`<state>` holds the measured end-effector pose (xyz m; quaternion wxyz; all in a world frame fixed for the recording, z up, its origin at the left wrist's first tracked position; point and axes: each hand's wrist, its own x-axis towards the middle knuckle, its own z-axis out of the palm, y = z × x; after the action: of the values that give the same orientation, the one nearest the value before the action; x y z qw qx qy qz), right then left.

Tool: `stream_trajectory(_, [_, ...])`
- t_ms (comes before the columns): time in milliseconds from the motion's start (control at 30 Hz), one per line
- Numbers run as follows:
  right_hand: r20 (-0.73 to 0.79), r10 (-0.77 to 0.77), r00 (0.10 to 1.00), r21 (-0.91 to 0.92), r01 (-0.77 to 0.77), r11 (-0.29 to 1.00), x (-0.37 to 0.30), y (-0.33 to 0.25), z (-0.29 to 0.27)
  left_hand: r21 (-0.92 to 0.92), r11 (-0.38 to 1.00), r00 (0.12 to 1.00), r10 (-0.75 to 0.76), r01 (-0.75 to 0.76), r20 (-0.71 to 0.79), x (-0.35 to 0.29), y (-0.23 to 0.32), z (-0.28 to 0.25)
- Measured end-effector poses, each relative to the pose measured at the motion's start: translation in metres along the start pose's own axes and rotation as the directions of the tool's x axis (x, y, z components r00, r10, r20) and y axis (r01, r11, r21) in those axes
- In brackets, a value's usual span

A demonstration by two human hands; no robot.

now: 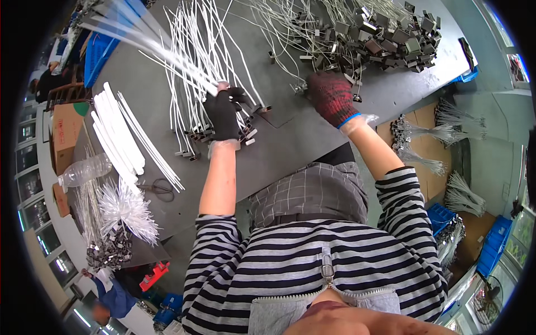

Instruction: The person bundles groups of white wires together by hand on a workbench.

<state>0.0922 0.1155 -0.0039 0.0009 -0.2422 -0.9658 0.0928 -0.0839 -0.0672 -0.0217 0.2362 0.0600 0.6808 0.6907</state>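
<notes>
The black-gloved left hand [225, 114] was curled around blurred white tubes [184, 68], over white wires [195, 28] on the grey table [262, 151]. The red-and-black-gloved right hand [333, 99] was bunched at a metal piece [298, 87], just below the parts pile [385, 42]; whether its fingers pinched that piece could not be told.

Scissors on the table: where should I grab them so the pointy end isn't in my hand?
Probably by the two dark finger loops of the scissors, coming from the right. They seem to lie flat, with the loops on the right and the blades pointing left, toward the white tubes, so your hand would stay away from the points.
</notes>
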Motion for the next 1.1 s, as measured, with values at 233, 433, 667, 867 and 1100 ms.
stream_trajectory(233, [-0.237, 0.035, 0.971, -0.02, -0.04, 0.999, -0.028, 0.006, 0.0, -0.004, 0.994, 0.866, -0.093, 0.108, 0.491, -0.06, -0.03, 0.042])
stream_trajectory(433, [0.006, 0.542, 0.84, 0.782, -0.342, 0.521, -0.132, 0.022, 0.028, -0.003, 0.947, 0.881, -0.299, 0.322, 0.366, -0.069, -0.079, 0.119])
stream_trajectory(667, [0.804, 0.521, 0.287, 0.506, -0.791, -0.345, -0.429, 0.1, 0.117, -0.369, 0.814, 0.883, -0.341, 0.449, 0.322, -0.068, -0.097, 0.143])
stream_trajectory(867, [0.838, 0.498, 0.223, 0.478, -0.74, -0.473, -0.483, 0.088, 0.128, -0.29, 0.956, 0.971, 0.105, -0.04, 0.213, -0.095, -0.033, 0.121])
stream_trajectory(1100, [0.818, 0.482, 0.313, 0.503, -0.796, -0.336, -0.433, 0.105, 0.115, -0.21, 0.974, 0.956, 0.144, -0.09, 0.256, -0.081, 0.012, 0.097])
